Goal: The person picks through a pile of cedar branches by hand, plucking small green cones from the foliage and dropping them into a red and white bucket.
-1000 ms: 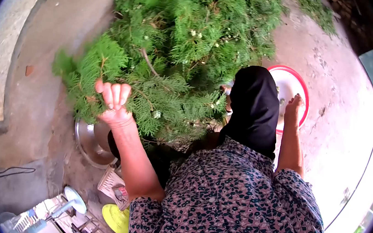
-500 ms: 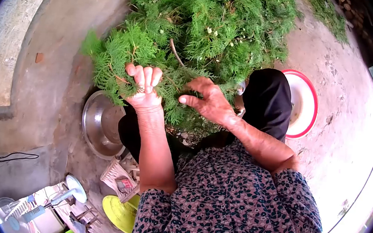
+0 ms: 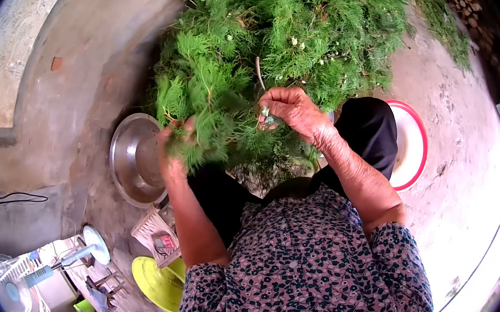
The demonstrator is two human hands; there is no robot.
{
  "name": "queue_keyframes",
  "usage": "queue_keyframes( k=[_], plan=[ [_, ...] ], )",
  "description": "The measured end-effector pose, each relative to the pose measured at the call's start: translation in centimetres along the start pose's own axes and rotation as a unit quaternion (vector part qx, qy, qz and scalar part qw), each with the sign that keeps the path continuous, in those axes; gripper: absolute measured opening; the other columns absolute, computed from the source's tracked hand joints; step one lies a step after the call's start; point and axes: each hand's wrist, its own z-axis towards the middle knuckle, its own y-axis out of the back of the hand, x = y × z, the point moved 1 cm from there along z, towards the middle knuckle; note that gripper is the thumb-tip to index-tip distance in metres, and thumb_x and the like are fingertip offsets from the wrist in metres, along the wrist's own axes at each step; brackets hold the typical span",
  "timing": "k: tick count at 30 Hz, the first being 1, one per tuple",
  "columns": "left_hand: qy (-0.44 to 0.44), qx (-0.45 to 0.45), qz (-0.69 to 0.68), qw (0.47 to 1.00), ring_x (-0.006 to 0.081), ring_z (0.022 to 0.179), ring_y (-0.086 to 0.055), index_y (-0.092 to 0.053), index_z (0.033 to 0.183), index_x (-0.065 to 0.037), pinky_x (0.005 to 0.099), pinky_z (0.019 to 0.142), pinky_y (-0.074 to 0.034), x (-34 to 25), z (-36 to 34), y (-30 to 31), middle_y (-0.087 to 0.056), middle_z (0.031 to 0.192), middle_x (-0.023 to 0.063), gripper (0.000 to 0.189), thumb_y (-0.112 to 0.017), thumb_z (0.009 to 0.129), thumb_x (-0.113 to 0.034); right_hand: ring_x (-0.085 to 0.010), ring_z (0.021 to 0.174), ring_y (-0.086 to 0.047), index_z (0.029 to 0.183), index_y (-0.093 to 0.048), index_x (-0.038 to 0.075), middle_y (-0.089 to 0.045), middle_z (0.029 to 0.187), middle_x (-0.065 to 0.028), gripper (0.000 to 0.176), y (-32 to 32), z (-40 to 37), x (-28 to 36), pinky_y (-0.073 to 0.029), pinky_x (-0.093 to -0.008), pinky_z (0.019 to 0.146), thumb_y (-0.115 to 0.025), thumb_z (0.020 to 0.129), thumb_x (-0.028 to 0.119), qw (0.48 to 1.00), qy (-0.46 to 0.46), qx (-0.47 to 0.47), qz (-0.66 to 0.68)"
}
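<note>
Sprig (image 3: 207, 111) hanging over the near left edge of a big green pile (image 3: 313, 31), its feathery leaves blurring. Left hand (image 3: 177, 144) gripping it low down, fingers curling round and partly hiding in the leaves. Right hand (image 3: 295, 113) closing thumb and fingers on small pale-green cones (image 3: 267, 116), just below a bare brown stem (image 3: 260, 72) that is sticking up out of the greenery. More pale cones showing among the leaves of the pile. Steel basin (image 3: 121, 163) sitting on the floor (image 3: 109, 94) to the left, close by the left forearm; its visible inside showing bare, shiny metal. White basin (image 3: 410, 143) with a red rim standing to the right, beside the dark-clad knee (image 3: 367, 129), which is hiding part of it; contents too unclear to tell. A packet (image 3: 164, 243) with red on it lying on a small pale seat (image 3: 149, 231) below the steel basin; any print on it staying too small to read. Yellow-green disc (image 3: 155, 285) resting just beside that seat. Blue-and-white fan (image 3: 95, 245) standing farther left, black cable (image 3: 17, 196) trailing above it. Loose greenery (image 3: 448, 32) lying at upper right, apart from the pile.
</note>
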Motion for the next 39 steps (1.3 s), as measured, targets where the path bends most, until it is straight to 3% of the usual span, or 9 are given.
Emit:
queue_keyframes(
  k=[2, 5, 7, 11, 15, 26, 34, 36, 39],
  plan=[
    [-0.190, -0.186, 0.422, 0.867, 0.0195, 0.102, -0.051, -0.055, 0.104, 0.002, 0.0310, 0.086, -0.041, -1.4, -0.7, 0.4, -0.055, 0.111, 0.0121, 0.022, -0.055, 0.083, -0.003, -0.0092, 0.066, -0.056, 0.086, -0.058, -0.002, -0.059, 0.072, -0.0037, 0.014, -0.2, 0.4, -0.8, -0.047, -0.0222, 0.061, -0.055, 0.087, 0.011, 0.999, 0.008, 0.023, -0.047],
    [-0.486, -0.271, 0.479, 0.679, 0.0185, 0.098, -0.053, -0.054, 0.096, 0.005, 0.0284, 0.084, -0.044, -3.5, -3.5, -5.5, -0.057, 0.104, 0.0131, 0.016, -0.049, 0.081, 0.008, -0.0079, 0.065, -0.055, 0.085, -0.059, -0.001, -0.058, 0.073, -0.0025, 0.013, -0.8, 0.6, -1.1, -0.046, -0.0216, 0.062, -0.055, 0.087, 0.011, 0.991, 0.041, 0.065, -0.106],
    [-0.517, -0.161, 0.449, 0.711, 0.0198, 0.096, -0.055, -0.055, 0.096, 0.005, 0.0301, 0.086, -0.044, -3.5, -4.8, -10.4, -0.058, 0.101, 0.0138, 0.016, -0.048, 0.082, 0.008, -0.0073, 0.065, -0.054, 0.087, -0.059, 0.000, -0.057, 0.074, -0.0014, 0.012, -0.9, 0.7, -1.0, -0.046, -0.0226, 0.063, -0.055, 0.087, 0.011, 0.978, 0.072, 0.064, -0.187],
    [-0.327, 0.174, 0.411, 0.833, 0.0192, 0.104, -0.054, -0.050, 0.115, 0.001, 0.0296, 0.091, -0.039, 1.2, 0.2, -8.8, -0.056, 0.114, 0.0115, 0.031, -0.047, 0.084, 0.003, -0.0064, 0.067, -0.054, 0.088, -0.059, 0.001, -0.057, 0.074, -0.0004, 0.013, -1.1, 0.4, -0.1, -0.046, -0.0224, 0.063, -0.054, 0.087, 0.012, 0.976, 0.026, 0.105, -0.187],
    [-0.003, 0.162, 0.258, 0.952, 0.0154, 0.102, -0.053, -0.047, 0.120, 0.000, 0.0270, 0.089, -0.039, 3.8, 0.1, -7.3, -0.057, 0.112, 0.0104, 0.035, -0.051, 0.086, -0.002, -0.0059, 0.066, -0.052, 0.089, -0.059, 0.002, -0.056, 0.072, 0.0014, 0.016, -0.5, 0.1, 0.3, -0.044, -0.0207, 0.061, -0.052, 0.089, 0.017, 0.976, -0.003, 0.103, -0.193],
    [-0.069, -0.001, 0.352, 0.934, 0.0097, 0.072, -0.054, -0.060, 0.099, 0.000, 0.0221, 0.068, -0.044, 7.8, 0.6, -4.4, -0.060, 0.079, 0.0034, 0.018, -0.055, 0.086, -0.012, -0.0071, 0.046, -0.050, 0.088, -0.061, 0.002, -0.057, 0.062, -0.0018, 0.013, 2.4, 1.3, -1.7, -0.041, -0.0204, 0.041, -0.057, 0.086, 0.015, 0.995, 0.043, -0.086, -0.020],
    [-0.121, 0.020, 0.522, 0.844, 0.0143, 0.081, -0.058, -0.061, 0.098, -0.002, 0.0254, 0.073, -0.046, 9.7, -0.4, -2.0, -0.061, 0.092, 0.0062, 0.016, -0.058, 0.082, -0.003, -0.0102, 0.054, -0.046, 0.096, -0.064, 0.004, -0.052, 0.065, -0.0011, 0.017, 7.8, -5.9, 2.3, -0.036, -0.0212, 0.050, -0.055, 0.086, 0.014, 0.925, 0.176, -0.308, -0.132],
    [-0.276, 0.091, 0.628, 0.722, 0.0270, 0.077, -0.059, -0.060, 0.087, -0.003, 0.0326, 0.069, -0.047, 10.2, -1.0, -4.9, -0.060, 0.082, 0.0129, 0.018, -0.056, 0.071, 0.005, -0.0086, 0.057, -0.048, 0.101, -0.062, 0.002, -0.053, 0.068, -0.0009, 0.020, 11.1, -9.2, 3.1, -0.038, -0.0202, 0.053, -0.051, 0.088, 0.012, 0.888, 0.199, -0.388, -0.142],
    [-0.143, 0.326, 0.707, 0.612, 0.0265, 0.081, -0.058, -0.058, 0.083, -0.002, 0.0345, 0.073, -0.046, 13.5, -1.8, -6.5, -0.059, 0.081, 0.0118, 0.019, -0.049, 0.070, 0.008, -0.0071, 0.062, -0.053, 0.102, -0.062, 0.001, -0.062, 0.076, -0.0031, 0.022, 17.9, -13.3, 0.7, -0.045, -0.0213, 0.060, -0.054, 0.084, 0.012, 0.817, 0.077, -0.489, -0.296]
  ],
)
